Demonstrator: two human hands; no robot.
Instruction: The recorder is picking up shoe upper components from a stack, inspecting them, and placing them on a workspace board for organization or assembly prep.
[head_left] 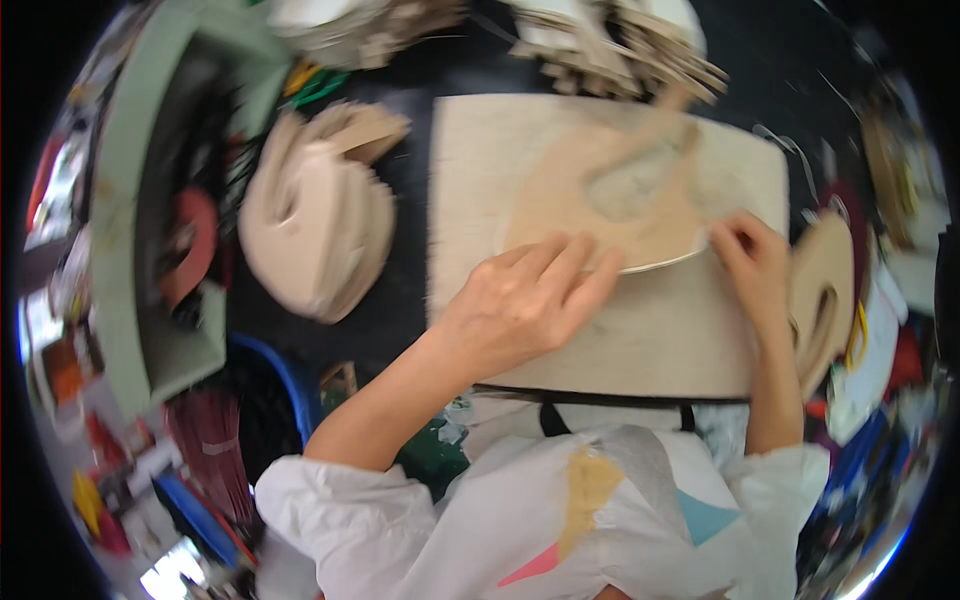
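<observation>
One tan cut piece [555,200] under two hands, on a pale board

At the bottom of the frame is a white top [630,500] with coloured patches, its sleeves ending in bare forearms; above it the pale board [640,350] lies on a black worktop [410,85]; the tan piece, with an opening in it, is on the board's upper half, right of the frame's middle.

The left hand [530,300] lies palm down over the piece's lower edge, fingers slightly bent; whether its grip holds anything, I cannot tell; the right hand [740,245] has its grip drawn almost closed, thumb and fingertips together at the right end of a white edging [665,264]; what lies between them is too blurred to tell.

Just beyond the right forearm stands a slotted tan part [825,290]; a blue rim [285,375] curves at lower left; a stack of tan pieces [325,225] sits left of the board; a grey-green tray [125,220] is at upper left; two blurred piles, a left pile [365,25] and a right pile [610,45], lie along the top.
</observation>
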